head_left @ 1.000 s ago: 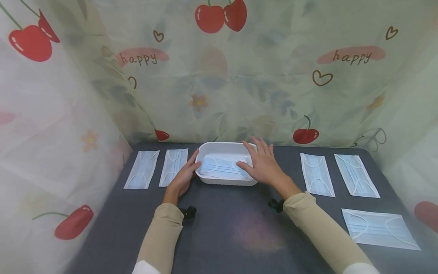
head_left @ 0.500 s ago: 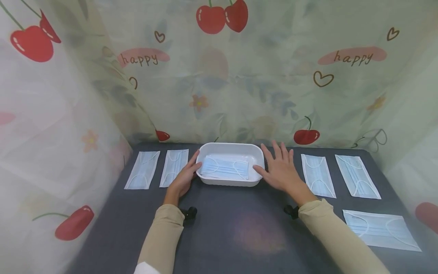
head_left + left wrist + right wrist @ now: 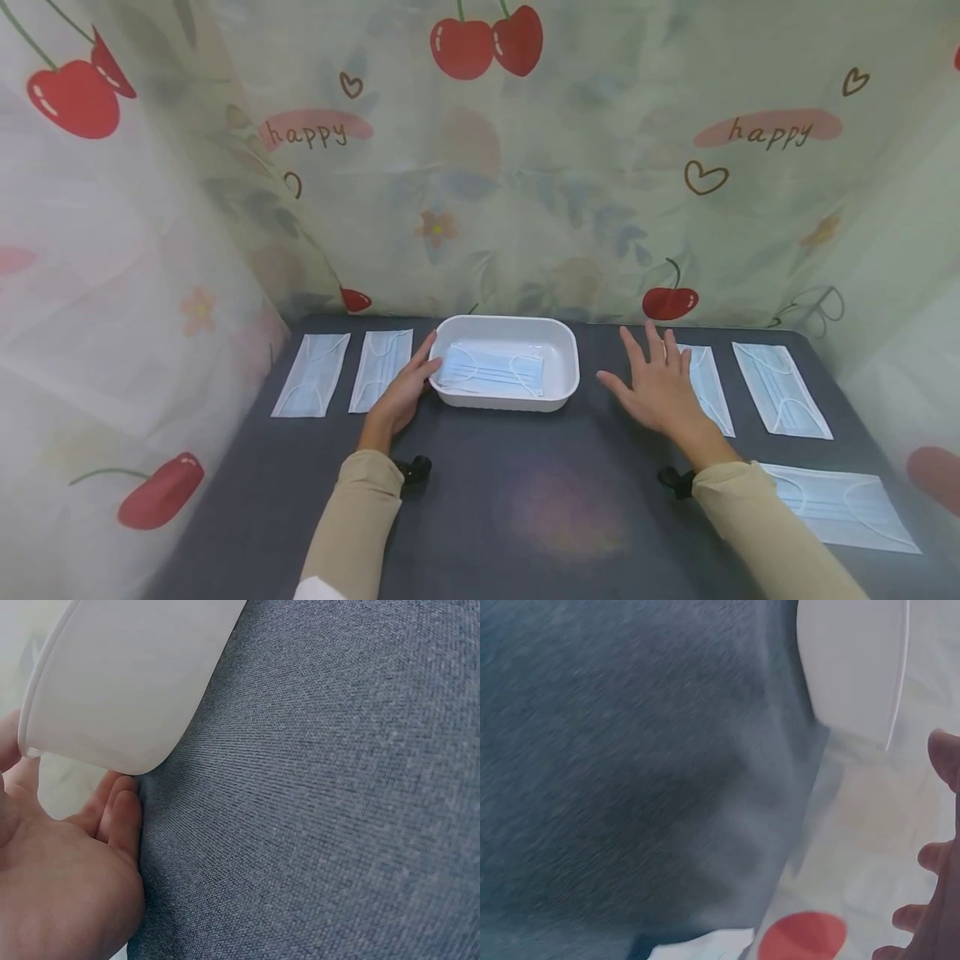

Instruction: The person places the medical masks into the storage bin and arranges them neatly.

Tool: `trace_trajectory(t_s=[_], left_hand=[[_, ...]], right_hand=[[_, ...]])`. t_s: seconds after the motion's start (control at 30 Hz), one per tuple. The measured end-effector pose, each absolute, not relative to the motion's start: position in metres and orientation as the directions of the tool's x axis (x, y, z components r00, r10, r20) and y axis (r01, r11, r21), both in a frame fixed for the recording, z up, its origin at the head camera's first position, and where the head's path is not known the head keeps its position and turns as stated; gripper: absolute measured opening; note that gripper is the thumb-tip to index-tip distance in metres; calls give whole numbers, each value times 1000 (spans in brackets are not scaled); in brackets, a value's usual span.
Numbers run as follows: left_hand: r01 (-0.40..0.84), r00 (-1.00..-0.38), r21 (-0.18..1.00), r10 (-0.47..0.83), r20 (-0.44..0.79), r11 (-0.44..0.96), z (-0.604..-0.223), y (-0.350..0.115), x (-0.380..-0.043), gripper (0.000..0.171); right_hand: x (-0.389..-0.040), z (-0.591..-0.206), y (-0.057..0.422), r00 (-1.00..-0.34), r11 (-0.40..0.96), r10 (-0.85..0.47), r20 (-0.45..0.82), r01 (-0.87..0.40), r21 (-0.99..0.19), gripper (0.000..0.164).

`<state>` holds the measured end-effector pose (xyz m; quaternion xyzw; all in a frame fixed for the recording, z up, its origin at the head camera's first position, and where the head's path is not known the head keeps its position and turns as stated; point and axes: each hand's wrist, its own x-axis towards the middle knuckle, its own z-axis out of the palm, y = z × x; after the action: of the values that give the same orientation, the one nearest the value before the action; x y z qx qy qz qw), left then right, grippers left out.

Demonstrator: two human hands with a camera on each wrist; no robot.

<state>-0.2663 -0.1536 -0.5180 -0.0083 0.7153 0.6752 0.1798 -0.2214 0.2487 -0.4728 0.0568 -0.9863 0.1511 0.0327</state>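
A white plastic tray [image 3: 510,403] stands at the back middle of the table, with light blue face masks [image 3: 491,372] lying flat in it. My left hand [image 3: 400,390] holds the tray's left end, thumb at the rim and fingers along the outer wall; the left wrist view shows the thumb [image 3: 10,741] beside the rim. To the right of the tray, my right hand [image 3: 663,398] is in the air with fingers spread and nothing in it. It overlaps part of a face mask [image 3: 711,390] in the head view.
Two face masks [image 3: 311,375] [image 3: 382,368] lie left of the tray. On the right are another upright one [image 3: 782,390] and a sideways mask [image 3: 843,508], partly behind the right sleeve [image 3: 765,525]. A cherry-print curtain [image 3: 525,208] closes off the grey table's [image 3: 517,483] back and sides.
My right hand has moved from over the tray's right end out to the right, uncovering that end. The left hand and the tray have stayed in place.
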Motion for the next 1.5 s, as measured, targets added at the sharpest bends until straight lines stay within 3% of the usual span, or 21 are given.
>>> trace_trajectory(t_s=[0.47,0.9,1.27,1.5], left_hand=[[-226,-940,971,246,-238,77,-519,-155,-264,57],[-223,-942,972,239,-235,77,-520,-154,-267,57],[-234,-941,970,235,-244,68,-518,-154,-266,57],[-237,-939,970,244,-244,60,-522,-153,-267,57]], right_hand=[[-203,-495,299,-999,946,8,33,-3,-324,80],[-199,-514,337,-998,901,22,-55,43,-432,86],[-195,-512,346,-982,889,110,-153,166,-426,86],[-186,-514,344,-977,887,199,-73,211,-411,75]])
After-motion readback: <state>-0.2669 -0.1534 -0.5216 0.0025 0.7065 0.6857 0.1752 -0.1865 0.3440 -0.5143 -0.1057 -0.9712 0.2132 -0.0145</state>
